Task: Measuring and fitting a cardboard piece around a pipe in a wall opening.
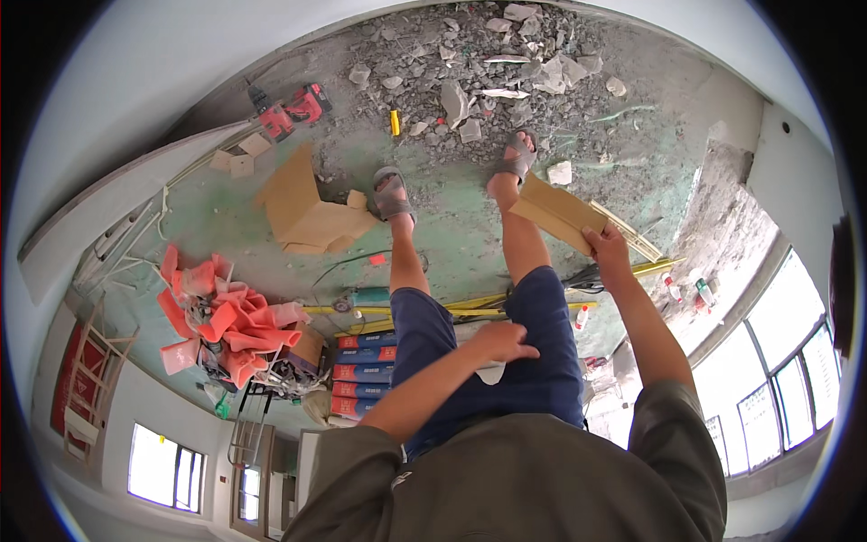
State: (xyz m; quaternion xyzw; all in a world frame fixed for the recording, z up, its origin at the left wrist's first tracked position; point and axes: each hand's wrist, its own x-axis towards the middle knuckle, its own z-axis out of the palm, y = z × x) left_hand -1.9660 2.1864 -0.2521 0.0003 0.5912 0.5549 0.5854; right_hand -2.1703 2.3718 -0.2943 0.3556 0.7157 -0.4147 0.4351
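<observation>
My right hand (pixel 607 246), out to the right of my leg, grips the lower edge of a folded brown cardboard piece (pixel 562 215). The cardboard slants up toward my right foot. Across my lap lies my left hand (pixel 499 342), its fingers curled with the thumb side toward my right thigh. Just below it a pale rounded edge (pixel 490 373) shows; most of that thing is hidden, and I cannot tell whether the hand holds it. An opened cardboard sheet (pixel 312 212) rests on the floor left of my left foot.
Broken rubble (pixel 488 77) covers the floor ahead. Red power tools (pixel 291 111) lie at the far left, with a yellow object (pixel 395 123) nearby. Crumpled red bags (pixel 230 316) and stacked blue-and-red packages (pixel 363 375) stand to the left. Yellow strips (pixel 470 307) cross behind my legs.
</observation>
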